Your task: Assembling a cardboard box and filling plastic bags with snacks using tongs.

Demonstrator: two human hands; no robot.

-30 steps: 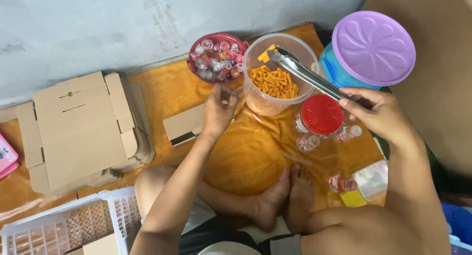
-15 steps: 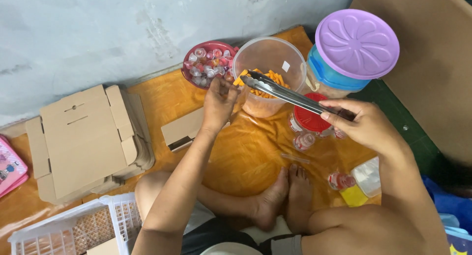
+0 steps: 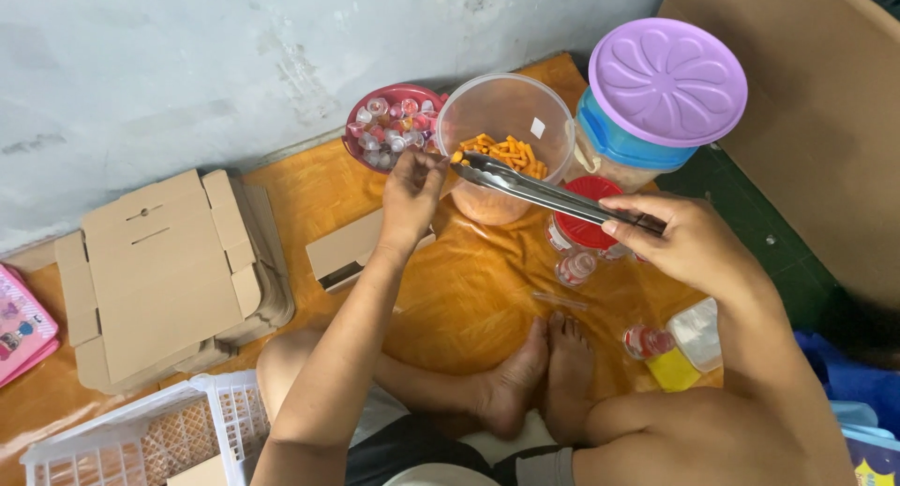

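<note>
My right hand [image 3: 689, 242] grips metal tongs [image 3: 534, 188] whose tips pinch orange snack sticks [image 3: 459, 157] at the rim of a clear round tub [image 3: 511, 130] of the same orange sticks. My left hand [image 3: 410, 194] is raised beside the tong tips, fingers pinched around something small that I cannot make out, just below a red bowl [image 3: 389, 125] of small clear lidded cups. My bare feet [image 3: 539, 378] rest on the orange mat [image 3: 469, 289].
A purple-lidded blue container [image 3: 661, 92] stands at the right, a red-lidded jar [image 3: 589, 225] and small cups below it. Flat cardboard boxes [image 3: 169, 270] are stacked at the left, an open small box [image 3: 347, 252] near the middle. A white basket [image 3: 141, 439] sits at bottom left.
The tongs swung left from over the tub, carrying orange sticks toward my left hand. My left hand rose slightly toward the tong tips.
</note>
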